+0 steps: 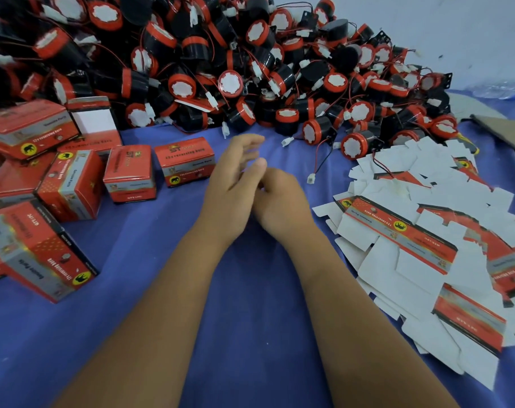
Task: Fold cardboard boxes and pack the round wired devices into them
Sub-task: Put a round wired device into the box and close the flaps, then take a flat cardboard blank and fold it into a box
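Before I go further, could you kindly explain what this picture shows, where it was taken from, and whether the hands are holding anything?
There is no machine here: this is one picture from a wide-angle camera worn on a person's head, looking forward and down at their own bare arms. The left hand has relaxed, slightly blurred fingers; the right hand is loosely curled beside it, touching it. Neither holds anything that I can see. They hang over a blue cloth-covered table. At the back lies a big heap of round black-and-red wired devices. On the left stand folded red cardboard boxes, most of them closed. On the right lies a loose pile of flat, unfolded red-and-white box blanks, waiting to be folded.
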The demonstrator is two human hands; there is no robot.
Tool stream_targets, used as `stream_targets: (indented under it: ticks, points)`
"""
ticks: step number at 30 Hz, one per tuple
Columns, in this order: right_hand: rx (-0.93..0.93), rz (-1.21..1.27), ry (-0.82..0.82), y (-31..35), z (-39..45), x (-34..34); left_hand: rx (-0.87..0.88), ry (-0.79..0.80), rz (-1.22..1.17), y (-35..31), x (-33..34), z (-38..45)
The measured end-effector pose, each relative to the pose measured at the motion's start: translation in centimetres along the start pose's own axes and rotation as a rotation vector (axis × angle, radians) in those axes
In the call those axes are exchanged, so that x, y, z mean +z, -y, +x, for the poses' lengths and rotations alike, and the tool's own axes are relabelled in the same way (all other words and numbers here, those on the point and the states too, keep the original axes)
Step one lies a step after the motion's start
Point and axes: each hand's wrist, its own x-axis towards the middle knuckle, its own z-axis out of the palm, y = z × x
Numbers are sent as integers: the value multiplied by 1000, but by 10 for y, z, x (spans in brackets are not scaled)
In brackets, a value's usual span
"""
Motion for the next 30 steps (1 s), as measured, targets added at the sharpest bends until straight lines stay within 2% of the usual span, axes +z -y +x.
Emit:
stream_targets:
  ticks: [2, 3, 5, 8, 10, 14, 15, 16, 18, 22, 24, 26, 28, 30]
  points:
    - [94, -393, -161, -4, 3, -13, -232, 45, -40, 7, 1, 7]
    - [186, -535, -234, -6, 4, -20, -319, 9, -11, 10, 1, 11]
    - [376, -557, -290, -9, 3, -34, -417, -152, 4, 14, -3, 18]
    - [529, -451, -147, -19, 1, -42, -460, -384, -91, 18, -9, 23]
    - [469, -362, -60, -20, -1, -36, -450, -491, -125, 19, -11, 24]
    - [79, 29, -66, -5, -4, -13, -384, -553, -133, 18, -5, 24]
    - [20, 33, -62, -2, -4, -10, -367, -566, -121, 17, -4, 23]
    - [-13, -67, -67, -1, -4, -6, -349, -584, -118, 17, -5, 22]
    - [-7, -358, -115, -10, -1, -2, -325, -629, -74, 16, -7, 21]
    - [308, -592, -141, -26, 2, -6, -364, -705, 25, 16, -12, 22]
    - [433, -590, -126, -30, 2, -10, -369, -671, 93, 17, -12, 20]
    - [429, -538, -133, -31, 3, -13, -356, -554, 145, 19, -13, 18]
    - [291, -311, -190, -29, 4, -10, -359, -393, 177, 17, -13, 15]
    - [176, 46, -213, -17, 4, -5, -329, -200, 355, 17, -11, 13]
